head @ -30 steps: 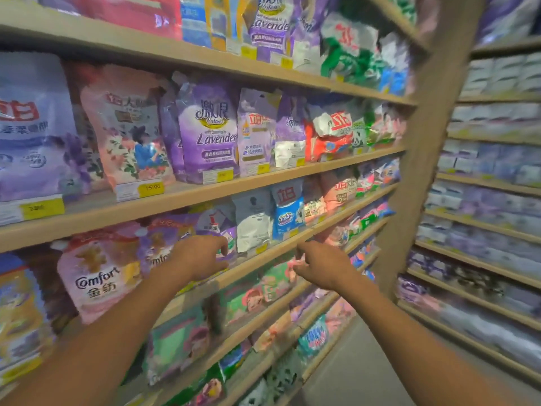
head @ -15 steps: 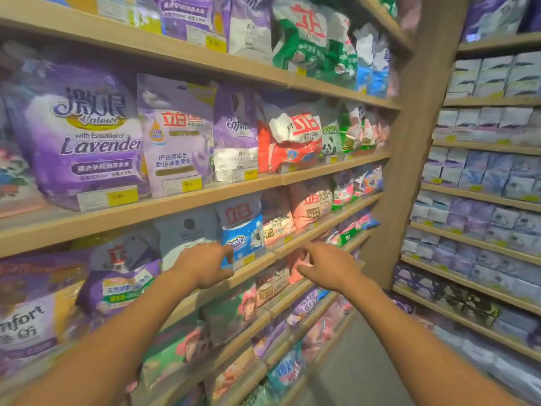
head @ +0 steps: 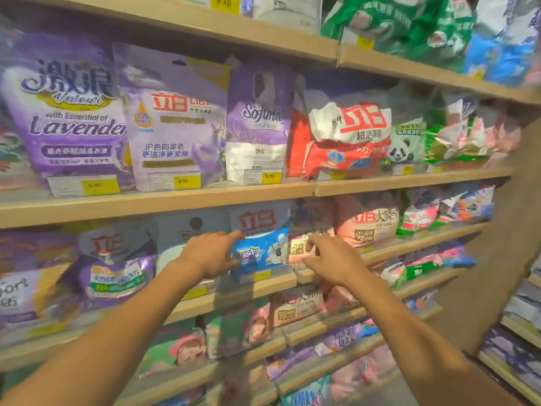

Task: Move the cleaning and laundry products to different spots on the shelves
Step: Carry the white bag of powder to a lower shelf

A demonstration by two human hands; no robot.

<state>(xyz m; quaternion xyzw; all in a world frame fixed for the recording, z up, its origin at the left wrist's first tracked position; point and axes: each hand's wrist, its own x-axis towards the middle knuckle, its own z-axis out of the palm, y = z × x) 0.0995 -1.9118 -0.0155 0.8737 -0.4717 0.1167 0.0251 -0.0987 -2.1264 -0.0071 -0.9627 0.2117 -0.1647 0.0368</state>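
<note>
Left hand (head: 210, 254): fingers fairly straight and spread, tips laid against the left edge of a blue-and-white bag (head: 263, 250), thumb lower and apart from them. Nothing is clamped between thumb and fingers.

Right hand (head: 332, 260): fingers loosely curled, hanging in front of the seam between the blue-and-white bag and a peach bag (head: 295, 249) just beside it. Cannot tell whether the fingertips pinch either bag or only hover; the frame is blurred there.

Blue-and-white bag: upright, at the front edge of the shelf (head: 234, 294), about midway along the visible run and between the two hands. A yellow price tag (head: 262, 275) sits at the lip directly under it.

Same shelf, leftward: a grey-white bag (head: 187, 230), partly hidden by the left hand, then a purple bag (head: 117, 268) with a green-and-white label. Rightward, past the peach bag: a pink bag (head: 369, 227) with red characters.

Shelf above (head: 146, 202), left to right along its front edge: a lavender bag (head: 67, 124), a pale purple bag (head: 175, 127), a purple-and-white bag (head: 257, 127), a crumpled red-and-white bag (head: 342, 139), and a bag with a panda (head: 405, 145). All stand upright and packed side by side, touching.

Both forearms are bare and reach up from the lower corners of the view. Lower shelves hold more pink, green and purple bags, too blurred to read.
</note>
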